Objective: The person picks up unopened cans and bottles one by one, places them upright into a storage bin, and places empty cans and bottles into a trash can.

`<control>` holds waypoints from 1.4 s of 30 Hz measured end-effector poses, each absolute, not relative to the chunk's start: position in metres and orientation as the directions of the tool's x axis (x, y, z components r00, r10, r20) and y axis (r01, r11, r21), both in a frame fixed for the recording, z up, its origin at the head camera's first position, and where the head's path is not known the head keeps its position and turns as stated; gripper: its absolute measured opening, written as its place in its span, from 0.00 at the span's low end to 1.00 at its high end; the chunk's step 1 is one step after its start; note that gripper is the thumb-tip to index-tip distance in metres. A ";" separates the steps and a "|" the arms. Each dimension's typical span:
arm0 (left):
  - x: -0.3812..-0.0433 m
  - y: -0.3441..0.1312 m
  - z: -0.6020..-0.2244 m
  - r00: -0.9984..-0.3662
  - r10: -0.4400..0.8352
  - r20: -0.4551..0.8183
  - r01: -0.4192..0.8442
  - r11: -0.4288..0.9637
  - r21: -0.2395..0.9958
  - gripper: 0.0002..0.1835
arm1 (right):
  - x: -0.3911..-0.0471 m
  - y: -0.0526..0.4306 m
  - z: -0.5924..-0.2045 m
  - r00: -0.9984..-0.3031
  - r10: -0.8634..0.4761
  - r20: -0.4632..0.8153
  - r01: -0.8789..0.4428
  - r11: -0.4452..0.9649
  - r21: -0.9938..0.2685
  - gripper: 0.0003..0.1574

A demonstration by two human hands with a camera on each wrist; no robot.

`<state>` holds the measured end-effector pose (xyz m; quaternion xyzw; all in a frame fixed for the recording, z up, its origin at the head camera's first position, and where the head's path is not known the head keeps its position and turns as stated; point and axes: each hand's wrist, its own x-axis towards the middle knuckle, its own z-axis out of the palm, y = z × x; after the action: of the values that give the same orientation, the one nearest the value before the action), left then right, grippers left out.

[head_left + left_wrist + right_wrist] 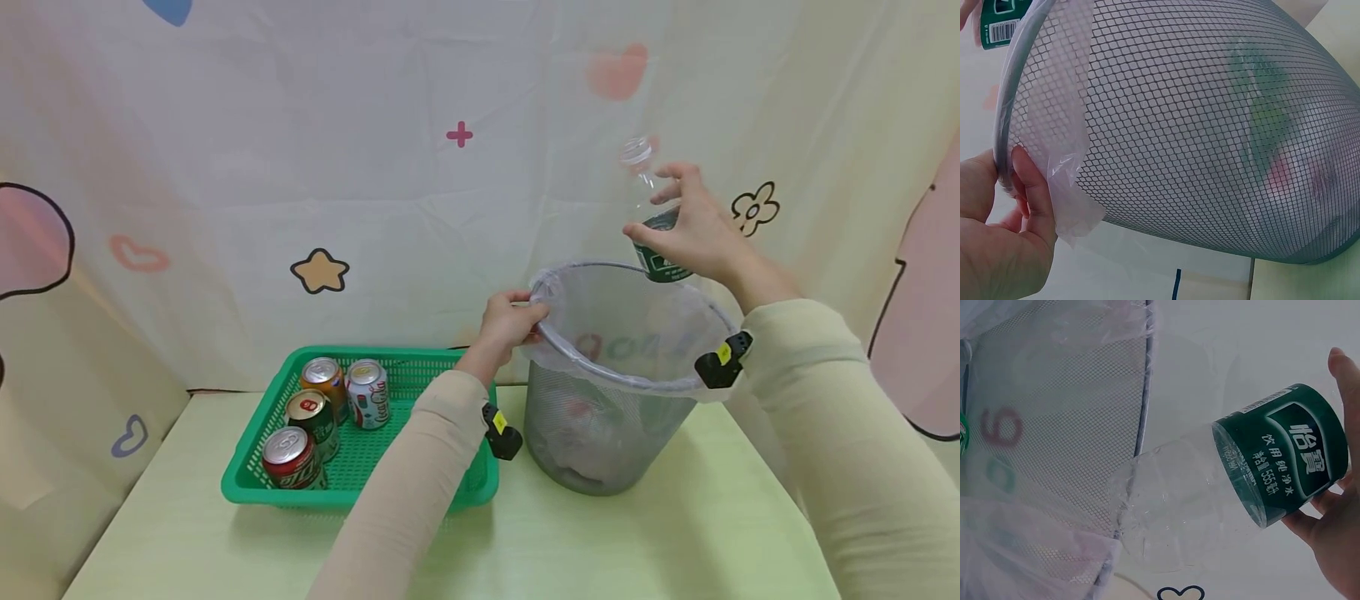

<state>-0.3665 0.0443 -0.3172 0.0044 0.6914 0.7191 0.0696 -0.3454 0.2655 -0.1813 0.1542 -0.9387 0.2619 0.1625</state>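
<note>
My right hand [701, 225] holds a clear plastic bottle [660, 268] by its green label, thumb on one side and fingers on the other. The bottle's neck points up, and its base overlaps the back rim of the mesh wastebasket [600, 433] in the head view. In the right wrist view the bottle's clear lower part [1179, 500] crosses the rim. My left hand [512, 321] pinches the wastebasket's rim and its thin plastic liner [1063, 156] at the left side. The wastebasket leans to the right, with green and red items [1266, 119] showing through its mesh.
A green plastic basket [247, 467] stands on the table [187, 542] left of the wastebasket. Inside it are several drink cans [367, 396], grouped toward its left side. A patterned curtain [375, 167] hangs right behind both.
</note>
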 end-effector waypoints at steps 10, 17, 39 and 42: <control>-0.366 0.044 -0.316 -0.990 0.109 -0.089 -0.094 -0.040 0.995 0.23 | -0.345 0.258 -0.180 -0.914 -0.227 0.335 -0.358 0.839 -0.409 0.53; -0.367 0.046 -0.317 -0.991 0.104 -0.087 -0.092 -0.037 0.995 0.22 | -0.346 0.256 -0.178 -0.916 -0.247 0.316 -0.365 0.841 -0.400 0.53; -0.366 0.048 -0.316 -0.990 0.117 -0.080 -0.084 -0.032 0.996 0.24 | -0.347 0.260 -0.179 -0.942 -0.301 0.151 -0.337 0.838 -0.430 0.54; -0.366 0.047 -0.316 -0.990 0.118 -0.079 -0.083 -0.029 0.996 0.25 | -0.346 0.262 -0.179 -0.944 -0.304 0.126 -0.328 0.845 -0.423 0.55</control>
<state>-0.3657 0.0472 -0.3160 0.0128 0.6931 0.7173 0.0701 -0.3461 0.2621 -0.1788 0.1645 -0.9600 0.2251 0.0271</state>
